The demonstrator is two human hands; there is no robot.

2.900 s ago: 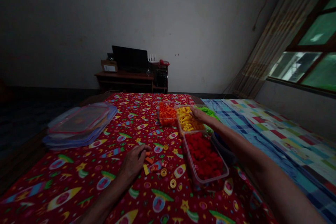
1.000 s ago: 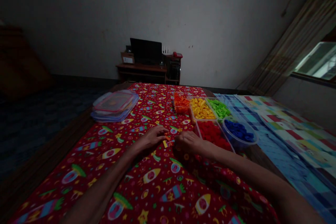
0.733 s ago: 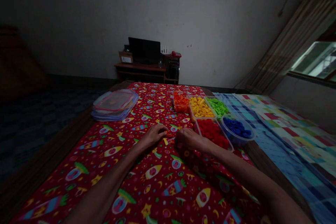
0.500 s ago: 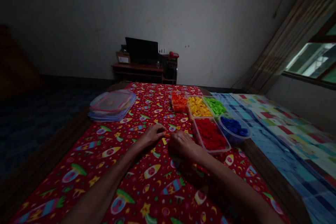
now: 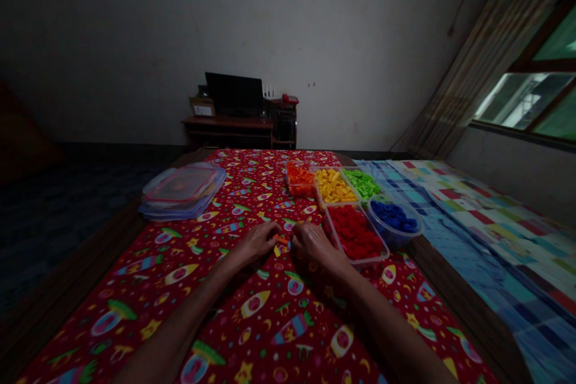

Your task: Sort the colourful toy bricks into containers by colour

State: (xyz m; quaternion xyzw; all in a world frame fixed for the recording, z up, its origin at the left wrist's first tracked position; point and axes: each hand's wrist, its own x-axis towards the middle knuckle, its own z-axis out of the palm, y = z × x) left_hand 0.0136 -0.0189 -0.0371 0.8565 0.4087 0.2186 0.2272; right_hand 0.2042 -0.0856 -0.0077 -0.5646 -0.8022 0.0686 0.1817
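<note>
Over the middle of the table my left hand (image 5: 261, 239) pinches a small orange plastic piece (image 5: 283, 240) at its fingertips. My right hand (image 5: 312, 241) is close beside it on the right, its fingers curled in. The orange piece reaches toward these fingers, but what they grip is hidden behind the hand. A small yellow piece (image 5: 277, 250) is just below the orange one, near my left fingertips; whether it is joined to it I cannot tell. Right of my right hand, an open clear box (image 5: 365, 262) holds many red pieces (image 5: 353, 231).
Behind the red box are containers of yellow pieces (image 5: 333, 186), orange pieces (image 5: 300, 180) and green pieces (image 5: 361, 183). A round tub (image 5: 419, 229) of blue pieces (image 5: 393, 216) stands to the right. Stacked lids (image 5: 182, 192) lie at left on the red patterned tablecloth (image 5: 252, 306).
The view has shifted slightly. My left hand's fingers have curled closer around the orange piece, and more of it shows between the hands. My right hand stays closed next to it.
</note>
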